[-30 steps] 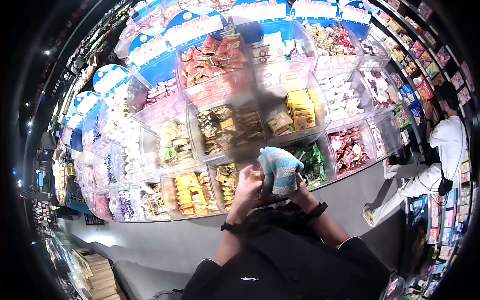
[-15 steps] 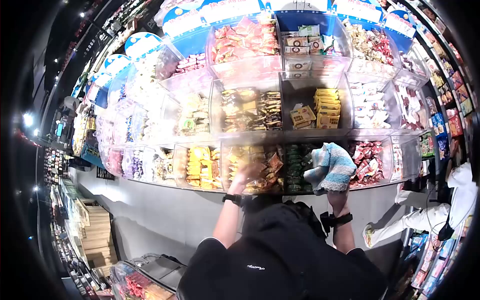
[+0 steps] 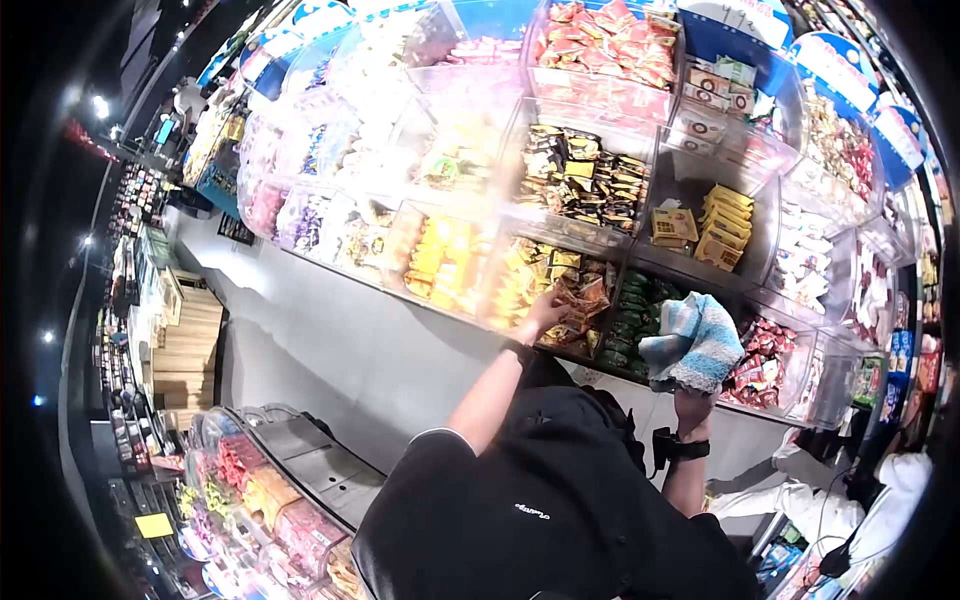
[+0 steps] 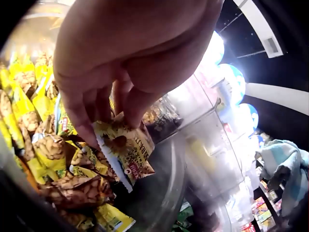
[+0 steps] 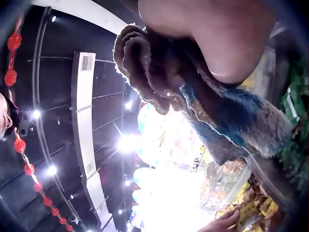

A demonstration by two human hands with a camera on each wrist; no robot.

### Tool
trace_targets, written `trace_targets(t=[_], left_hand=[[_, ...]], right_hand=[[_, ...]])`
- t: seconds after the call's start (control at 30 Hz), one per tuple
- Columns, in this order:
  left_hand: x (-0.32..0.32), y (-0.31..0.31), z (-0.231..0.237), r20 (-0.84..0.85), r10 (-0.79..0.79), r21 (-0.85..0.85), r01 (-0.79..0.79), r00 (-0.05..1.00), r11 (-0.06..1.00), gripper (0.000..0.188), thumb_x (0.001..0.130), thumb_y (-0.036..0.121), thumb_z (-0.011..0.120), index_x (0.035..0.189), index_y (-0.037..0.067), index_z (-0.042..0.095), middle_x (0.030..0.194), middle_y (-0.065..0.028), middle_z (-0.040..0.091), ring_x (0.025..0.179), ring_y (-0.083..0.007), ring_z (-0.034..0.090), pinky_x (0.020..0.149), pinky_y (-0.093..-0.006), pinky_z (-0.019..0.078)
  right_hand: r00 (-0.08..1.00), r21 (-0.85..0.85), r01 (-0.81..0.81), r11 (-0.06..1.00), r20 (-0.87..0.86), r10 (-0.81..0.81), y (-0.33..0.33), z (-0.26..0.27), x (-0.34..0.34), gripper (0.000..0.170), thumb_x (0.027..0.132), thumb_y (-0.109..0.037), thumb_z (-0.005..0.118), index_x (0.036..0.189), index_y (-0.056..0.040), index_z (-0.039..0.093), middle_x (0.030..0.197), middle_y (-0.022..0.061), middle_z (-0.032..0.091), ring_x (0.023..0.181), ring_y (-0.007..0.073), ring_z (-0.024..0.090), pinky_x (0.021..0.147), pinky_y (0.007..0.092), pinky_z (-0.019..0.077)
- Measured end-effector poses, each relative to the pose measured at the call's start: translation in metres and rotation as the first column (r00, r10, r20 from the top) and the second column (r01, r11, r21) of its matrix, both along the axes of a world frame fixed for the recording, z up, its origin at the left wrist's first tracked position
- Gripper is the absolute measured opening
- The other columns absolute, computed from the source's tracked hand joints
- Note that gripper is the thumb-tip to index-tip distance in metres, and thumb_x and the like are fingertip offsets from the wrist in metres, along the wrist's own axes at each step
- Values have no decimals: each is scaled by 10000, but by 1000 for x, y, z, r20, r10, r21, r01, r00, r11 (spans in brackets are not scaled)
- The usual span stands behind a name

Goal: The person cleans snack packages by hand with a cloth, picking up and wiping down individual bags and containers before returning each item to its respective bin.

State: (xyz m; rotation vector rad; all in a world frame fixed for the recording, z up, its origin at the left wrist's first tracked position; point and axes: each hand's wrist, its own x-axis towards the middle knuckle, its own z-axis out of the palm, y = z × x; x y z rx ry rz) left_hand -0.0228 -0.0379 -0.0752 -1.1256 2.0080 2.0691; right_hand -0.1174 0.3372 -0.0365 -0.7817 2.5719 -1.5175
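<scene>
In the head view my left hand (image 3: 541, 316) reaches into a front bin of small snack packets. The left wrist view shows that hand (image 4: 130, 63) pinching a packet (image 4: 129, 151) with a flower print between thumb and fingers, above yellow nut packets (image 4: 48, 147). My right hand (image 3: 692, 404) holds a blue-and-white striped cloth (image 3: 695, 345) over the front bins with green and red packets. Close up in the right wrist view, the cloth (image 5: 227, 121) hangs folded from the right hand (image 5: 212, 34), whose fingertips are mostly hidden.
Clear-walled bins of wrapped snacks rise in tiers ahead, with blue-and-white signs (image 3: 835, 70) behind. A person in white (image 3: 800, 505) is at the right. Another candy display (image 3: 270, 500) and a wooden stand (image 3: 185, 345) are at the lower left.
The hands have moved apart. My left hand has gone from beside the cloth into the snack bin and taken hold of a packet; the cloth has moved right with my right hand. The view has turned.
</scene>
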Motion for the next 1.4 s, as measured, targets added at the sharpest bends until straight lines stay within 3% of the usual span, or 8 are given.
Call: trace_targets(t=[0.23, 0.4, 0.53, 0.73, 0.83, 1.0, 1.1, 1.4], left_hand=[[3, -5, 2, 99, -195, -418, 219, 976, 882, 359, 821, 198, 627, 1118, -2, 604, 995, -160, 668, 900, -250, 631, 795, -353, 484], [26, -41, 34, -37, -80, -362, 61, 996, 930, 323, 795, 152, 635, 1087, 23, 586, 964, -223, 649, 909, -330, 635, 785, -393, 499], [65, -94, 81, -184, 45, -343, -107, 982, 933, 260, 843, 143, 595, 1073, 22, 601, 933, -127, 660, 863, -206, 624, 783, -323, 490], [121, -205, 13, -1, 238, -372, -221, 971, 902, 375, 799, 200, 689, 1113, 22, 585, 996, -136, 659, 874, -176, 609, 762, -302, 488], [125, -229, 11, 35, 188, -346, -164, 982, 924, 363, 803, 181, 689, 1101, 13, 570, 973, -114, 660, 855, -166, 604, 755, -301, 486], [105, -245, -16, -111, -149, -275, 114, 983, 955, 577, 781, 297, 745, 1197, -7, 486, 1116, -175, 597, 1013, -278, 587, 840, -375, 470], [91, -239, 2, -100, -418, -514, 313, 903, 799, 376, 812, 154, 661, 1153, 39, 551, 988, -129, 634, 906, -179, 616, 743, -328, 503], [81, -260, 51, -133, -483, -30, 484, 865, 875, 526, 834, 109, 632, 1310, 76, 410, 1034, -115, 612, 889, -172, 614, 727, -285, 513]], right_hand=[[848, -627, 300, 719, 520, 100, -43, 26, 6, 539, 767, -105, 681, 1260, -50, 470, 1236, 134, 538, 1126, 287, 531, 985, 416, 411], [945, 46, 5, 999, -327, 10, -74, 42, 11, 501, 720, -3, 682, 1195, -13, 521, 1171, 132, 583, 1073, 274, 562, 942, 382, 453], [715, -575, 435, 693, 688, 122, -74, -18, 24, 415, 705, -27, 706, 1107, -48, 603, 1140, 105, 613, 1076, 277, 574, 938, 377, 460], [472, -645, 698, 312, 742, 477, -173, 75, 62, 327, 717, -112, 692, 1041, -76, 658, 1075, 105, 655, 1019, 316, 606, 939, 417, 452], [971, -217, 216, 952, 151, -186, -195, 48, 86, 279, 732, -117, 688, 1009, -82, 676, 1050, 112, 662, 1011, 330, 607, 940, 424, 449], [916, -248, 367, 897, 268, -300, -244, 44, 127, 436, 737, -139, 722, 1141, -47, 589, 1116, 98, 631, 1021, 268, 600, 922, 392, 459], [852, 313, 347, 884, -499, -158, -284, 92, 157, 436, 720, -164, 746, 1118, -60, 599, 1086, 97, 636, 1027, 269, 598, 894, 393, 462], [875, -395, 443, 805, 388, -291, -310, 97, 203, 433, 810, -77, 684, 1202, -46, 505, 1097, 60, 580, 995, 173, 559, 875, 320, 474]])
